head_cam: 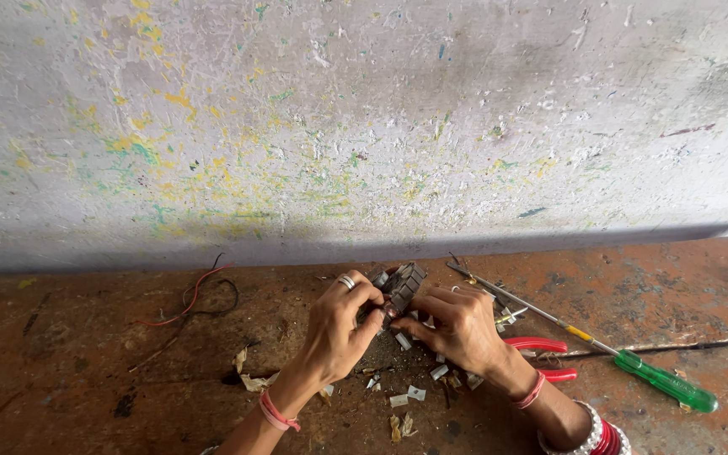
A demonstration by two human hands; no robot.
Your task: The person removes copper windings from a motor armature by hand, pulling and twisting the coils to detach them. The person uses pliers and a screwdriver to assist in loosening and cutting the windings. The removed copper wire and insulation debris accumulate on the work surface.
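Left hand [339, 324] and right hand [457, 324] both clamped on a small dark motor core [401, 286]. Green-handled screwdriver [634, 366], red-handled pliers [541, 350] just right; loose wires [191, 303] left, paper scraps [406, 396] littering the surface [86, 371].

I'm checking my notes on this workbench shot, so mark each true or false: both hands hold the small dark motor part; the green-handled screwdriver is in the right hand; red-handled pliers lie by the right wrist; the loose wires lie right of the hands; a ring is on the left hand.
1. Both the left hand and the right hand hold the dark motor part. True.
2. The green-handled screwdriver is in the right hand. False: it lies on the bench.
3. Red-handled pliers lie by the right wrist. True.
4. The loose wires lie right of the hands. False: left.
5. A ring is on the left hand. True.
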